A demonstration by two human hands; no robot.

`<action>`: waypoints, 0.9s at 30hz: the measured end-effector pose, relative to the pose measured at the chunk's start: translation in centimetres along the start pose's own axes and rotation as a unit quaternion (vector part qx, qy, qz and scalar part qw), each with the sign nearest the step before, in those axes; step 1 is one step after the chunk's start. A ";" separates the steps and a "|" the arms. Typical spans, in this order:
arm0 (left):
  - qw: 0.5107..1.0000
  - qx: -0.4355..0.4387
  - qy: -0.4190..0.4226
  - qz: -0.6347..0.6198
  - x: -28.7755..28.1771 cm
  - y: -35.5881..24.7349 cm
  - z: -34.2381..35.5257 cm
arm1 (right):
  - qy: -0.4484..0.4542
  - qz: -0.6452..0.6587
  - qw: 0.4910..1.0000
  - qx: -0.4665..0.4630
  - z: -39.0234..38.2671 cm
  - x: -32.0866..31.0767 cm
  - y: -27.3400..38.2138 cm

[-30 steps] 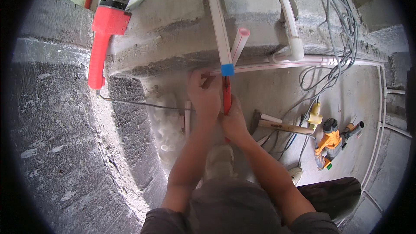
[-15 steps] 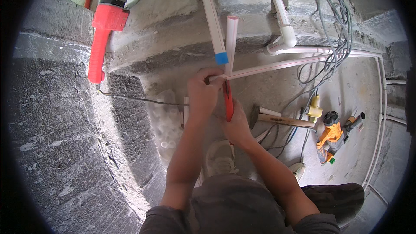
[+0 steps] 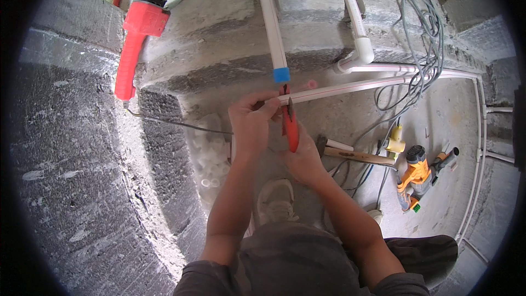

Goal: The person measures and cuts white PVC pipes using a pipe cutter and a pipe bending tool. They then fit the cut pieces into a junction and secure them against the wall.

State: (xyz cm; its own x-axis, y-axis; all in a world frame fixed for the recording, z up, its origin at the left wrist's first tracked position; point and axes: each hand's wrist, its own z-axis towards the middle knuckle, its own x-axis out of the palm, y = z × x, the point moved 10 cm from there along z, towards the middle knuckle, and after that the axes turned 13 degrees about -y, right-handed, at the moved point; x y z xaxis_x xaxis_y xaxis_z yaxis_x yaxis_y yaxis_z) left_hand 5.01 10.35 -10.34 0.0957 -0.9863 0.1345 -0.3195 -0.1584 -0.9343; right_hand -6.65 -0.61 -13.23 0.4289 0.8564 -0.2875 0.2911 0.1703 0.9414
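My right hand (image 3: 307, 156) is wrapped round the handles of a red pipe cutter (image 3: 292, 130). The cutter's jaws are at the near end of a long white plastic pipe (image 3: 350, 90) with a red stripe. My left hand (image 3: 251, 120) pinches that pipe end, just left of the cutter. A little beyond the jaws hangs the blue-capped end (image 3: 281, 74) of another white pipe (image 3: 268, 16) coming from the far side. Behind the long pipe, the pinkish round end (image 3: 312, 84) of a further pipe shows; the rest of it is mostly hidden.
A red-handled power tool (image 3: 131, 57) lies on the ledge at left, its cord trailing right. Looped grey cable (image 3: 424, 38) hangs over the pipes. On the floor at right are a hammer (image 3: 356, 155) and an orange power tool (image 3: 416, 175). A bag of white fittings (image 3: 211, 156) sits at left.
The loose pipe standing upright beyond my hands has dropped, leaving only its end in sight. The cutter and the long pipe's end have shifted slightly; both hands keep their holds.
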 end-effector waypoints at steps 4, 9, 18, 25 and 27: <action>1.000 0.002 0.005 -0.014 0.1 0.1 0.0 | 0.017 0.010 1.000 0.009 0.1 -0.5 1.0; 1.000 0.008 0.011 -0.019 -0.1 0.3 0.1 | 0.023 -0.001 1.000 0.009 0.1 -0.3 0.2; 1.000 0.007 0.001 -0.010 0.1 0.0 0.1 | 0.052 -0.013 0.998 0.016 0.4 -0.2 0.7; 0.999 -0.002 -0.002 -0.033 0.0 0.2 0.3 | 0.061 0.025 0.996 0.062 0.5 -0.5 0.7; 0.999 -0.002 0.000 -0.036 0.1 0.1 0.3 | 0.059 0.023 0.996 0.057 0.5 -0.6 0.5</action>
State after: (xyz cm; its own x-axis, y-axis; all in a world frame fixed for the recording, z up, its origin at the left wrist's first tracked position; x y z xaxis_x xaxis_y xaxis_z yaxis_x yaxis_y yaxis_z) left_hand 5.25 10.25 -10.54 0.1189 -0.9722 0.2018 -0.3155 -0.2297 -0.9207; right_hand -6.29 -1.29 -12.67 0.3429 0.9144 -0.2151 0.3710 0.0785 0.9253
